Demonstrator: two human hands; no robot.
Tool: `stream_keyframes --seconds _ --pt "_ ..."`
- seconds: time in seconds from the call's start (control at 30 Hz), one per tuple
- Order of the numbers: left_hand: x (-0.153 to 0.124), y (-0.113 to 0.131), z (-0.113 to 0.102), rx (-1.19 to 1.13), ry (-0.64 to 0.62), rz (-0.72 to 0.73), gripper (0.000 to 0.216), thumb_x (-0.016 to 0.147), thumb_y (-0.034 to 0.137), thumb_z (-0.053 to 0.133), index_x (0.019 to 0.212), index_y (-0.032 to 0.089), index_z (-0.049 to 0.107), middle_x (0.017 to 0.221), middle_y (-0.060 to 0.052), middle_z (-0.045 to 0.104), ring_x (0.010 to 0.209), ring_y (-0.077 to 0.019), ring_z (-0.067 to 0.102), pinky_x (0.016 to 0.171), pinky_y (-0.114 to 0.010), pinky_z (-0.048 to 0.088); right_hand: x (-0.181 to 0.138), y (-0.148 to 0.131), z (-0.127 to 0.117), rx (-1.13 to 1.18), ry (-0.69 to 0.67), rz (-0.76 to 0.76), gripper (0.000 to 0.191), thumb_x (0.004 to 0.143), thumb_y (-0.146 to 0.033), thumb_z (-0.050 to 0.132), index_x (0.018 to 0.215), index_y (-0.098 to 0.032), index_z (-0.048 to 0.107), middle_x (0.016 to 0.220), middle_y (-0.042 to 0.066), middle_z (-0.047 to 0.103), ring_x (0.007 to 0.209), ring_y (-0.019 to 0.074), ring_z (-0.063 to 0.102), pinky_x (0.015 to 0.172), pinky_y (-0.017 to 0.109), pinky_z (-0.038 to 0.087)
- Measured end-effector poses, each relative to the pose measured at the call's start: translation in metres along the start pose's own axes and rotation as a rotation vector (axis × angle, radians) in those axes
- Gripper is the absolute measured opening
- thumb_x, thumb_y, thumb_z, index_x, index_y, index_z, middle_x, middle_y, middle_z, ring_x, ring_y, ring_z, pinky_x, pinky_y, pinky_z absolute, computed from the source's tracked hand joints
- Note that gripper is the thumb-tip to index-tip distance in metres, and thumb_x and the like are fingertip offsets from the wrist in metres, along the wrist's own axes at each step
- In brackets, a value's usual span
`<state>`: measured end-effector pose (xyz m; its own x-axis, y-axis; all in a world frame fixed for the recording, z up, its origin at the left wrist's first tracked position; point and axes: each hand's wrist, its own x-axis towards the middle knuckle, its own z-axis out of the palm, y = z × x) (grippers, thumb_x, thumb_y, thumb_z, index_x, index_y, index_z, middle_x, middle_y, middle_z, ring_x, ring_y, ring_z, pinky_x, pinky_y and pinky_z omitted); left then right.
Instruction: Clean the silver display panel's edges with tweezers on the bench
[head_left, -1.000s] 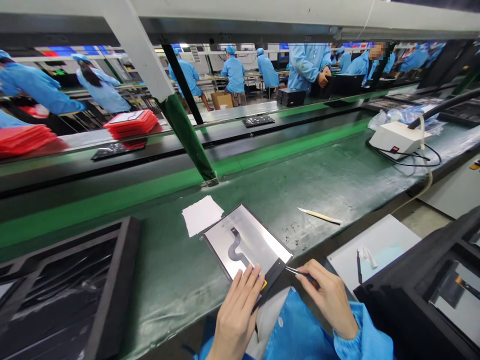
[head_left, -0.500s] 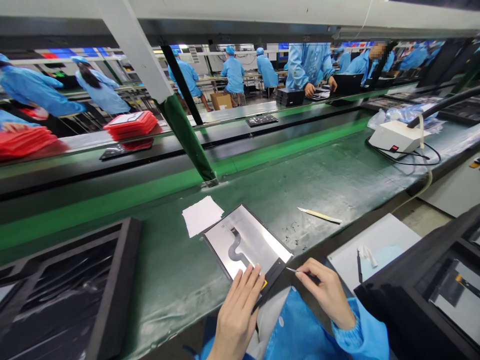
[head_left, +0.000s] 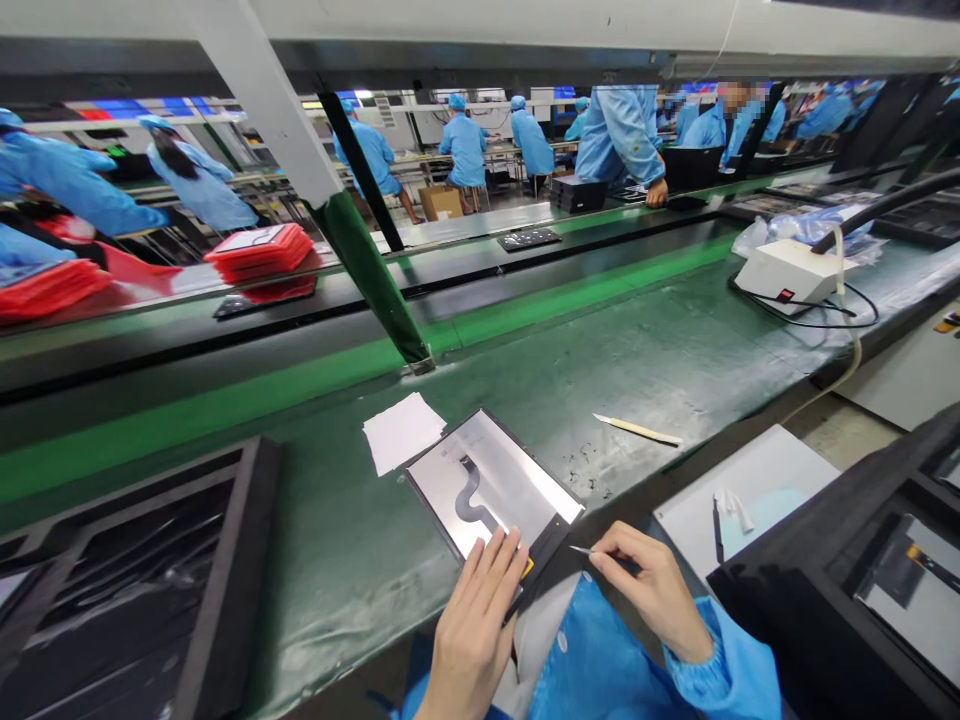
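A display panel (head_left: 517, 487) with a silvery back and a dark, curved flex cable (head_left: 470, 497) lies at the green bench's front edge, its near corner jutting over it. My left hand (head_left: 487, 600) rests flat on its near end, fingers stretched out, beside a small yellow-edged patch (head_left: 528, 570). Just right of the panel, my right hand (head_left: 649, 575) pinches thin pointed metal tweezers (head_left: 580, 549). Their tip points left at the panel's near edge and looks slightly apart from it. The rest of the tweezers is mostly hidden by my fingers.
White paper sheets (head_left: 403, 432) lie behind the panel, and a craft knife (head_left: 637, 430) lies to its right. Black foam trays flank me, left (head_left: 259, 540) and right (head_left: 817, 560). A white device (head_left: 791, 275) stands farther right. Beyond a slanted post (head_left: 375, 285) runs a conveyor; co-workers sit and stand there.
My right hand has dropped slightly, drawing the tweezers' tip away from the panel's edge. My left hand stays put. Black items on the conveyor have shifted right, and a standing co-worker's arms have moved.
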<state>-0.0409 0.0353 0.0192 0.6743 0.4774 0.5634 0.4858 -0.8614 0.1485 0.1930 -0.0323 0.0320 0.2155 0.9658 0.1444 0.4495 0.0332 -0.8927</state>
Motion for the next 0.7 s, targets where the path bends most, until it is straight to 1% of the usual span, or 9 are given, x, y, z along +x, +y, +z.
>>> stream_keyframes --seconds 0.17,0.33,0.5,0.63,0.7 --pt "-0.0020 -0.0008 0.0018 0.008 0.003 0.014 0.060 0.092 -0.003 0.044 0.148 0.014 0.039 0.141 -0.011 0.057 0.136 -0.0252 0.048 0.115 -0.046 0.040 -0.0024 0.0014 -0.0018 -0.004 0.024 0.010 0.024 0.094 -0.029 0.056 0.073 -0.021 0.065 0.070 0.001 0.060 0.065 0.0172 0.059 0.060 0.027 0.040" --pt "-0.0041 -0.0012 0.0034 0.008 0.000 -0.005 0.059 0.092 -0.002 0.043 0.148 0.015 0.040 0.141 -0.011 0.057 0.135 -0.0255 0.049 0.114 -0.046 0.042 -0.0022 0.0014 -0.0033 -0.052 0.091 -0.001 0.025 0.094 -0.031 0.055 0.073 -0.022 0.064 0.069 0.000 0.059 0.061 0.0161 0.056 0.058 0.027 0.039" --pt "-0.0048 -0.0013 0.0041 -0.009 -0.001 -0.023 0.059 0.091 -0.002 0.043 0.147 0.016 0.041 0.142 -0.011 0.056 0.135 -0.0255 0.049 0.114 -0.046 0.042 -0.0026 0.0024 -0.0016 -0.081 0.133 0.006 0.021 0.093 -0.032 0.056 0.077 -0.022 0.065 0.071 0.000 0.059 0.059 0.0156 0.055 0.055 0.026 0.039" --pt "-0.0039 -0.0008 0.0032 -0.016 0.001 -0.020 0.059 0.091 -0.002 0.043 0.147 0.016 0.041 0.142 -0.011 0.056 0.135 -0.0256 0.049 0.114 -0.046 0.042 -0.0036 0.0022 -0.0015 -0.062 0.150 0.027 0.022 0.093 -0.036 0.056 0.078 -0.022 0.065 0.072 0.000 0.059 0.059 0.0156 0.054 0.055 0.026 0.040" --pt "-0.0027 -0.0001 0.0014 -0.024 0.012 -0.024 0.059 0.091 -0.002 0.044 0.147 0.017 0.041 0.141 -0.011 0.057 0.134 -0.0259 0.050 0.112 -0.047 0.044 -0.0041 0.0024 -0.0016 -0.017 0.164 0.057 0.023 0.093 -0.038 0.055 0.079 -0.022 0.064 0.074 0.001 0.061 0.062 0.0165 0.056 0.058 0.026 0.042"
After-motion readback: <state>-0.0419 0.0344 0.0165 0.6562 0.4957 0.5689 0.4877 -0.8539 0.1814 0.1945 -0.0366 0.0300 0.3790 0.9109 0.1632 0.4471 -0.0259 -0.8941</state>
